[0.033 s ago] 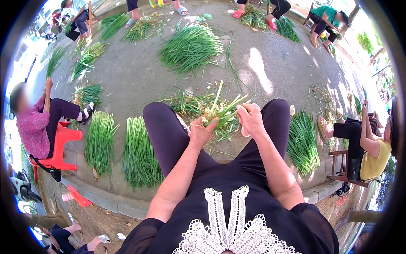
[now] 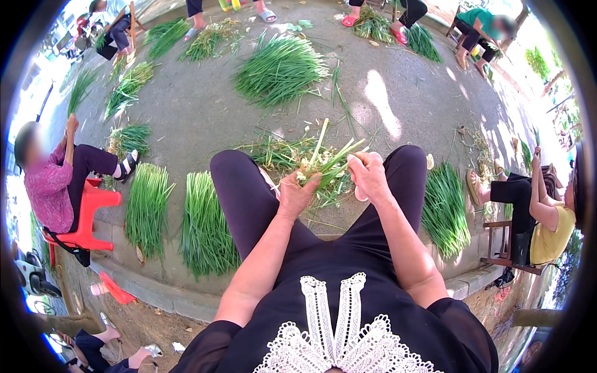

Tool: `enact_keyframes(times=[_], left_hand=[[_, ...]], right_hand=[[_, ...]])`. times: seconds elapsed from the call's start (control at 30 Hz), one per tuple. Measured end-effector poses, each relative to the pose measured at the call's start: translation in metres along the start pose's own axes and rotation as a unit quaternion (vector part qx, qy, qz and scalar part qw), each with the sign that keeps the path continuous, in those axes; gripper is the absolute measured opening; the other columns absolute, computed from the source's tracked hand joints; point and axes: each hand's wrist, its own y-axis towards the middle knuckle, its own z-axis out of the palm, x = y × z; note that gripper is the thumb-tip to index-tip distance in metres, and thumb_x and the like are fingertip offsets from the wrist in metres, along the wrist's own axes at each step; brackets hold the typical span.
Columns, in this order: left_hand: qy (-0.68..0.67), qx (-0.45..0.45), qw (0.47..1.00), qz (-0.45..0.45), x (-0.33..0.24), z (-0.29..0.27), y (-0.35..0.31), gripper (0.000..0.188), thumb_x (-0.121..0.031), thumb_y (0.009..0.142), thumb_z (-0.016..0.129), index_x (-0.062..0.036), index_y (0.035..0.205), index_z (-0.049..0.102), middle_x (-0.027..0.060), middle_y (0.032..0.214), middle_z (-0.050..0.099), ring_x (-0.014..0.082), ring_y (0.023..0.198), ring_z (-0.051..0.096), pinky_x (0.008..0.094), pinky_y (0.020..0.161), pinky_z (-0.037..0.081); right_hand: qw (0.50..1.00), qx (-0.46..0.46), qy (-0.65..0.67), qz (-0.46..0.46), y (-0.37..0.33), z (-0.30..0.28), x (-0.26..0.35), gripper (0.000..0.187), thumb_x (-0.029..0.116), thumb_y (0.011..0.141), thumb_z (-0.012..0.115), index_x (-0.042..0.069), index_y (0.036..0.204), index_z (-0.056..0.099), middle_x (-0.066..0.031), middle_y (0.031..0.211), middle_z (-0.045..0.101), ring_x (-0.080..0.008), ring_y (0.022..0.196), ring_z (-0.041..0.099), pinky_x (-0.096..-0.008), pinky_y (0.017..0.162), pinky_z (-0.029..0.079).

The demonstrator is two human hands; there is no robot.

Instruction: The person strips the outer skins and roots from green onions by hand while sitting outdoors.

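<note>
Between my knees, my left hand (image 2: 297, 195) is closed round a small bunch of chives (image 2: 323, 165). Its pale and green stems fan out up and to the right, one standing taller than the others. My right hand (image 2: 369, 178) is just right of the bunch, thumb and fingers pinched at the ends of some stems. What exactly lies between those fingertips is partly hidden. Below and behind both hands, a loose heap of chive trimmings (image 2: 273, 151), green and yellowish, covers the ground.
Laid-out chives (image 2: 204, 227) lie left of my knee, beside another row (image 2: 148, 202). More chives (image 2: 445, 211) lie to the right, and a big pile (image 2: 281, 69) sits ahead. A person on a red stool (image 2: 93, 211) works at left; another in yellow (image 2: 553, 233) sits at right.
</note>
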Motion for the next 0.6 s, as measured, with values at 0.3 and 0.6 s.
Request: enact_keyframes(times=[0.3,0.6], left_hand=[[-0.053,0.009,0.999,-0.008,0.002,0.000,0.001,0.019,-0.011,0.078,0.066,-0.0001,0.093,0.064,0.0029,0.084,0.065,0.0065,0.072,0.055,0.0227,0.066,0.046],[-0.051,0.005,0.998,-0.021,-0.003,0.001,0.000,0.020,-0.011,0.078,0.067,0.0008,0.093,0.063,0.0036,0.084,0.065,0.0063,0.072,0.055,0.0226,0.065,0.045]], right_hand=[[0.988,0.152,-0.011,-0.035,-0.026,0.003,0.000,0.024,0.013,0.083,0.052,-0.001,0.064,0.052,0.0014,0.053,0.043,-0.0049,0.050,0.038,-0.0241,0.045,0.031],[0.990,0.048,0.124,0.038,-0.012,-0.012,-0.009,0.013,0.008,0.083,0.054,0.003,0.072,0.058,0.0031,0.055,0.047,-0.0042,0.046,0.044,-0.0201,0.039,0.033]])
